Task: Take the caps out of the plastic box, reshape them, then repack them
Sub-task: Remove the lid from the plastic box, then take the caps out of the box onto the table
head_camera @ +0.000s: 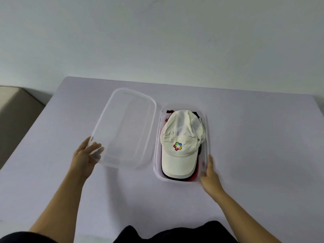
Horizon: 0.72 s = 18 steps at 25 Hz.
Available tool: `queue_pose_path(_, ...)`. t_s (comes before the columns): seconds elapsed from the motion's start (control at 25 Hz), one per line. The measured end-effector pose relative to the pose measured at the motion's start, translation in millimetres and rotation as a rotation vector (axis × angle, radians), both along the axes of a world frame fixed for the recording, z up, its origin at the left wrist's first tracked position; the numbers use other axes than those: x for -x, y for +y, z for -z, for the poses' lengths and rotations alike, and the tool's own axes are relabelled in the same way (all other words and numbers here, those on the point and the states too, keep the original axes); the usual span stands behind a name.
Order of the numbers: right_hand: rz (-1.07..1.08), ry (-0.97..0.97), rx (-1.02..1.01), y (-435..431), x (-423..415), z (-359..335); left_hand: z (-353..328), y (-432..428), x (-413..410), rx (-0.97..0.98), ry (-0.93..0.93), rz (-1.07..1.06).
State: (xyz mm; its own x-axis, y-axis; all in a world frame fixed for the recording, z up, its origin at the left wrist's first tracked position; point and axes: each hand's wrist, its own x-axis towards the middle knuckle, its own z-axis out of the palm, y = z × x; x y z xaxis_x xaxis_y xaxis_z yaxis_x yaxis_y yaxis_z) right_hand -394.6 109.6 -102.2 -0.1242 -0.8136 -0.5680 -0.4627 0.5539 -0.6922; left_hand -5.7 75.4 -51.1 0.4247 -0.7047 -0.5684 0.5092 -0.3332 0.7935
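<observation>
A clear plastic box [208, 137] stands open on the table, holding a stack of caps. On top lies a cream cap [180, 146] with a multicoloured logo, brim toward me; dark and red caps [194, 176] show beneath its edges. The clear lid [126, 127] lies flat just left of the box. My left hand [85, 158] grips the lid's near left corner, fingers under the rim. My right hand [209, 176] holds the box's near right corner, thumb along its wall.
The pale lilac table [254, 155] spreads wide around the box. A white wall rises behind its far edge. A beige surface [15, 106] sits lower at the far left. My dark clothing [175, 234] shows at the near edge.
</observation>
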Motion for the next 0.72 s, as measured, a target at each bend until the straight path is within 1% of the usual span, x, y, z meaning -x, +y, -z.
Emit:
queue_pose_path(0.12,-0.019,0.006,-0.006,-1.1,2.3,-1.5,27.8,5.8,7.0,-0.080,0.014,0.011)
queue_pose_path(0.24,-0.053,0.036,-0.007,-2.1,2.0,-3.3,47.1,10.9,22.8,-0.150,0.028,0.092)
queue_pose_path(0.36,-0.084,0.060,-0.004,-2.9,2.2,-2.8,59.3,11.9,29.2,-0.214,-0.078,0.225)
queue_pose_path(0.48,-0.093,0.077,-0.008,-3.3,2.3,-4.1,69.3,8.0,25.0,-0.274,-0.273,0.337)
queue_pose_path(0.6,-0.131,0.097,-0.005,-2.5,2.8,-5.6,77.6,3.2,24.3,-0.430,-0.617,0.494)
queue_pose_path(0.64,-0.149,0.141,0.008,-2.3,3.0,-6.9,78.7,2.6,25.6,-0.500,-0.741,0.557)
queue_pose_path(0.68,-0.180,0.246,0.071,-2.6,2.9,-10.2,78.0,2.0,27.7,-0.556,-0.840,0.626)
queue_pose_path(0.72,-0.246,0.385,0.203,-4.3,2.5,-12.9,76.2,0.8,30.9,-0.598,-0.924,0.695)
